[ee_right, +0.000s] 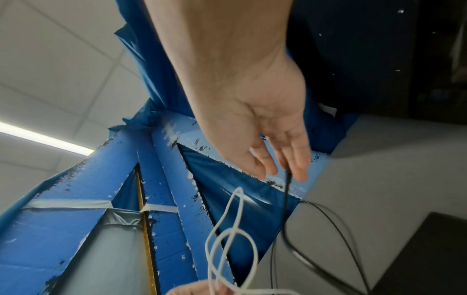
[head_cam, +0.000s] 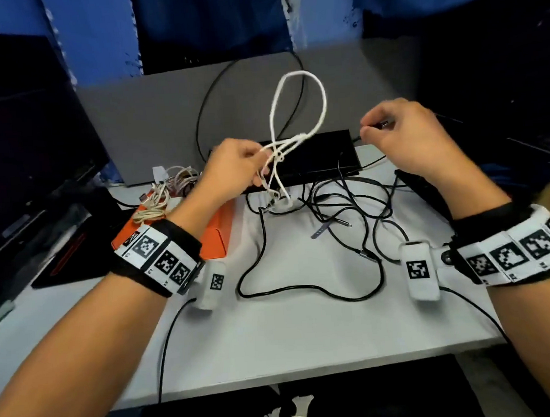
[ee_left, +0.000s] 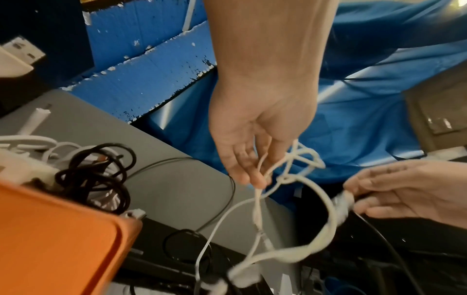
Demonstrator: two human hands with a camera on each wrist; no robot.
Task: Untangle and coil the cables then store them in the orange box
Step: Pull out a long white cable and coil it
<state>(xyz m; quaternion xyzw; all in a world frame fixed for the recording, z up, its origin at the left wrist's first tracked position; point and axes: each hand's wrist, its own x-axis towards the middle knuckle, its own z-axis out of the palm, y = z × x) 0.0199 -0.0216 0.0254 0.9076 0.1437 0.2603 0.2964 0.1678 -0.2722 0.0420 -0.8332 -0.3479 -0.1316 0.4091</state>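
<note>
My left hand (head_cam: 259,164) is raised above the table and pinches a knotted white cable (head_cam: 325,100) whose loops stand up over a black slab. In the left wrist view the fingers of my left hand (ee_left: 257,179) grip the white cable (ee_left: 257,207) just below the knot. Level with it to the right, my right hand (head_cam: 367,128) pinches the end of a thin black cable (ee_right: 286,191) between the fingertips (ee_right: 299,171). More black cables (head_cam: 330,192) lie tangled on the white table. The orange box (head_cam: 219,234) sits under my left forearm, with bundled cables (head_cam: 169,192) at its far end.
A black flat slab (head_cam: 322,154) lies behind the tangle, in front of a grey board (head_cam: 165,118). A dark screen (head_cam: 20,127) stands on the left. A small grey strap (head_cam: 320,231) lies among the cables. The white table (head_cam: 308,351) ends near my body.
</note>
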